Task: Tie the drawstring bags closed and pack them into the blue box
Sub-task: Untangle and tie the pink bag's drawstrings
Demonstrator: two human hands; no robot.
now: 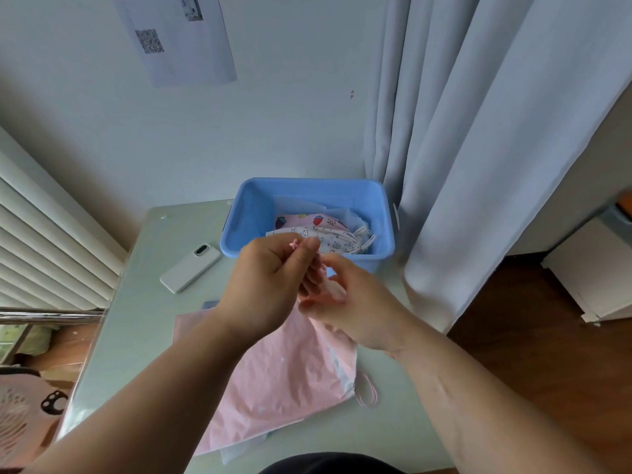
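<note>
1. Pinches the pink drawstring (294, 244) between thumb and forefinger of the left hand (270, 285) at frame centre, lifted clear of the table (136, 319), probably to keep the cord taut while a knot forms.
2. Meets it with the right hand (345, 295) just right of centre, palm turned leftward, fingers blurred and partly curled beside the left fingertips. Cannot tell whether gripping the cord or only guiding it.
3. Leaves the pink bag (280, 381) lying in the lower centre beneath both wrists, one end drawn up toward the hands. Seemingly rests its weight on the table so that only the cord needs handling.
4. Shows a loose loop of cord (366, 393) at the bag's right edge, lower right of centre, lying slack on the table.
5. Keeps the blue box (246, 213) just beyond the hands, above centre, open on top, with printed bags (328, 236) already inside. Likely placed close for a short transfer.
6. Sets the phone (191, 268) left of the box, apart from the work.
7. Reads as the tying step, with packing of this bag not yet done.
</note>
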